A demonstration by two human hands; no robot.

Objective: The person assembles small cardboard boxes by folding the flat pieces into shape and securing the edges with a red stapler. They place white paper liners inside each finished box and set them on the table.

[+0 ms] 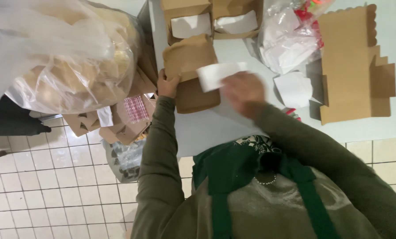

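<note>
— Brown cardboard box (191, 73) is lying on the pale desk (215, 128) near its left edge; the left hand (168, 84) is gripping its side.

— And the right hand (244, 93)?

— It is blurring over a white paper slip (218, 74); I cannot tell its grip.

— What is surrounding them?

— Two folded boxes (211, 17) are sitting beyond, a flat cardboard blank (350, 66) and a bag of white papers (291, 42) are crowding the right, a clear bag of cartons (69, 57) is bulging at left, over a tiled floor (43, 186).
</note>
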